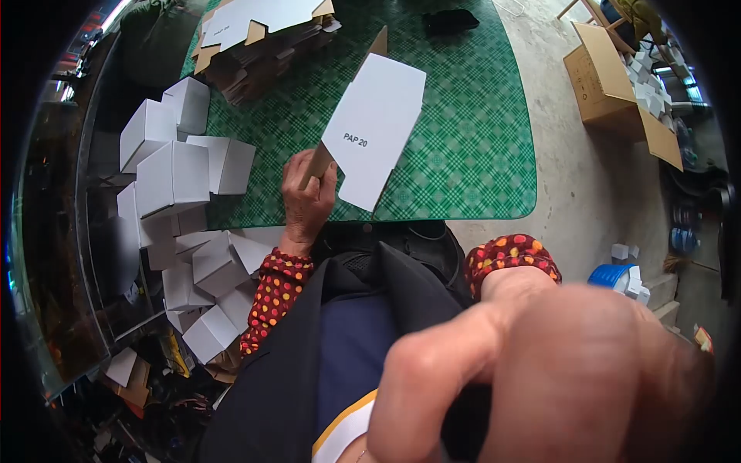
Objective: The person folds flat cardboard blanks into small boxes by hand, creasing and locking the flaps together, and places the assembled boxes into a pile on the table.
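Note:
A white cardboard box blank (378, 116) marked "PAP 20", brown on its inner side, stands tilted above the green table. My left hand (307, 193) grips its lower left edge, the thumb on the near side and the fingers wrapped around the brown flap. Very close to the camera, my right hand (540, 363) looms large and blurred at the lower right, apart from the blank. Its knuckles appear bent, but the fingertips are hidden, so whether it holds anything does not show.
Flat box blanks (262, 46) lie stacked at the table's far left, and a dark object (450, 21) rests at its far edge. Folded white boxes (174, 181) are piled along the left. An open brown carton (606, 85) with small white boxes stands on the right.

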The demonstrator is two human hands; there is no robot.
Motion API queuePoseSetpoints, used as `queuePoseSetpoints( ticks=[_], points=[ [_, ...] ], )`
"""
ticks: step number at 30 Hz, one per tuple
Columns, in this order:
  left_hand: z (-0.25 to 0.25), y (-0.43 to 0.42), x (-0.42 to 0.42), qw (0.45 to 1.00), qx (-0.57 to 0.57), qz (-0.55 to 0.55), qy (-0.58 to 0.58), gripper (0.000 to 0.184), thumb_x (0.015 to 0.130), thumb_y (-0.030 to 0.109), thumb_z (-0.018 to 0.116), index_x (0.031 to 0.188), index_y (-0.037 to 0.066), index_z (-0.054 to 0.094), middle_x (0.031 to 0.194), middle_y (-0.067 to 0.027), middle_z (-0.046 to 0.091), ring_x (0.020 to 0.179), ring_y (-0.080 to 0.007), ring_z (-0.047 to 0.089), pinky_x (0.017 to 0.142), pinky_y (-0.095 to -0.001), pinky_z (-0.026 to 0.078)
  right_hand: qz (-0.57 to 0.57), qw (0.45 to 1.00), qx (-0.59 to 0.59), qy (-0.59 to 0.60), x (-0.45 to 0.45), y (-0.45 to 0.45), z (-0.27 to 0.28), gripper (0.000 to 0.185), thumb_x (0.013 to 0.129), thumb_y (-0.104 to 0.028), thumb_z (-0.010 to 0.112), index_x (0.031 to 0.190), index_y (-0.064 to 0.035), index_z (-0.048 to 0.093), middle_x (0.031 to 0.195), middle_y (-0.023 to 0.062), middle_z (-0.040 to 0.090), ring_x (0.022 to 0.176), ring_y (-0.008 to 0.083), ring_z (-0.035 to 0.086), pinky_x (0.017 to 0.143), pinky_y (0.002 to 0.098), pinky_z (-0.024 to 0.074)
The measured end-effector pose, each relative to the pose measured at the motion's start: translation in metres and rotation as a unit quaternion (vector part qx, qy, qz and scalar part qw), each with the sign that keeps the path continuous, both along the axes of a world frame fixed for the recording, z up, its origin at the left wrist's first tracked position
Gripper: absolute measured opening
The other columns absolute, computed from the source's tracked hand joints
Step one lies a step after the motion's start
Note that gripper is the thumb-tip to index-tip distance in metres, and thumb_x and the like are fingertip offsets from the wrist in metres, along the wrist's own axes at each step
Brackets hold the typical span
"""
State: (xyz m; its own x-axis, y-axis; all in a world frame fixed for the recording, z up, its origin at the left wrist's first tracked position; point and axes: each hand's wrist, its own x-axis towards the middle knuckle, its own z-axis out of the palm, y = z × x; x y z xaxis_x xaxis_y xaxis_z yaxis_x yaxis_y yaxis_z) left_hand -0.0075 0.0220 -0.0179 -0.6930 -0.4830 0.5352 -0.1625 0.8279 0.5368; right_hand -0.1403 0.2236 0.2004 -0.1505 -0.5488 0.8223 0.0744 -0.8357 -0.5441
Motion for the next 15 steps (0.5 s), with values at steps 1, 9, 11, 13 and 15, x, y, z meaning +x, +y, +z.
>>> queuePoseSetpoints(
  ticks=[1, 9, 11, 13, 15],
  points=[
    [-0.002, -0.001, -0.001, 1.000, 0.001, 0.005, -0.012, 0.011, 0.087, 0.002, 0.069, 0.096, -0.004, 0.072, 0.104, -0.0122, 0.072, 0.097, -0.0263, 0.066, 0.087, -0.0361, 0.053, 0.009, 1.000, -0.009, 0.000, 0.001, -0.001, 0.000, 0.059, 0.081, -0.021, 0.070, 0.136, -0.0035, 0.053, 0.130, 0.0157, 0.053, 0.115, 0.0262, 0.053, 0.093, 0.0383, 0.0488],
    [0.002, -0.003, -0.004, 1.000, -0.015, 0.005, -0.007, 0.016, 0.085, 0.000, 0.069, 0.100, -0.004, 0.071, 0.107, -0.0133, 0.071, 0.096, -0.0266, 0.065, 0.085, -0.0364, 0.054, 0.053, 0.997, -0.059, -0.015, 0.010, 0.001, 0.006, 0.048, 0.085, -0.020, 0.066, 0.129, -0.0037, 0.056, 0.121, 0.0141, 0.055, 0.110, 0.0244, 0.053, 0.090, 0.0377, 0.0484],
    [-0.002, -0.001, 0.000, 1.000, -0.011, 0.005, -0.018, 0.018, 0.084, -0.001, 0.070, 0.102, -0.003, 0.071, 0.109, -0.0136, 0.070, 0.096, -0.0269, 0.065, 0.084, -0.0362, 0.054, 0.067, 0.995, -0.076, -0.021, 0.008, 0.004, 0.007, 0.045, 0.086, -0.020, 0.065, 0.127, -0.0037, 0.056, 0.119, 0.0137, 0.055, 0.108, 0.0240, 0.053, 0.089, 0.0376, 0.0483],
    [-0.008, 0.001, 0.004, 1.000, -0.008, 0.001, -0.020, 0.019, 0.084, -0.001, 0.070, 0.103, -0.003, 0.071, 0.110, -0.0140, 0.070, 0.096, -0.0271, 0.065, 0.083, -0.0362, 0.054, 0.080, 0.992, -0.089, -0.024, 0.009, 0.008, 0.004, 0.042, 0.087, -0.019, 0.064, 0.126, -0.0037, 0.057, 0.117, 0.0133, 0.055, 0.107, 0.0235, 0.053, 0.088, 0.0374, 0.0482],
    [-0.012, -0.004, 0.000, 1.000, -0.014, 0.004, -0.010, 0.021, 0.083, -0.002, 0.070, 0.104, -0.003, 0.070, 0.111, -0.0147, 0.069, 0.096, -0.0277, 0.064, 0.081, -0.0362, 0.055, 0.086, 0.992, -0.096, -0.017, 0.011, 0.005, 0.004, 0.040, 0.088, -0.019, 0.063, 0.124, -0.0038, 0.058, 0.115, 0.0129, 0.056, 0.105, 0.0231, 0.053, 0.088, 0.0372, 0.0481]
  ],
)
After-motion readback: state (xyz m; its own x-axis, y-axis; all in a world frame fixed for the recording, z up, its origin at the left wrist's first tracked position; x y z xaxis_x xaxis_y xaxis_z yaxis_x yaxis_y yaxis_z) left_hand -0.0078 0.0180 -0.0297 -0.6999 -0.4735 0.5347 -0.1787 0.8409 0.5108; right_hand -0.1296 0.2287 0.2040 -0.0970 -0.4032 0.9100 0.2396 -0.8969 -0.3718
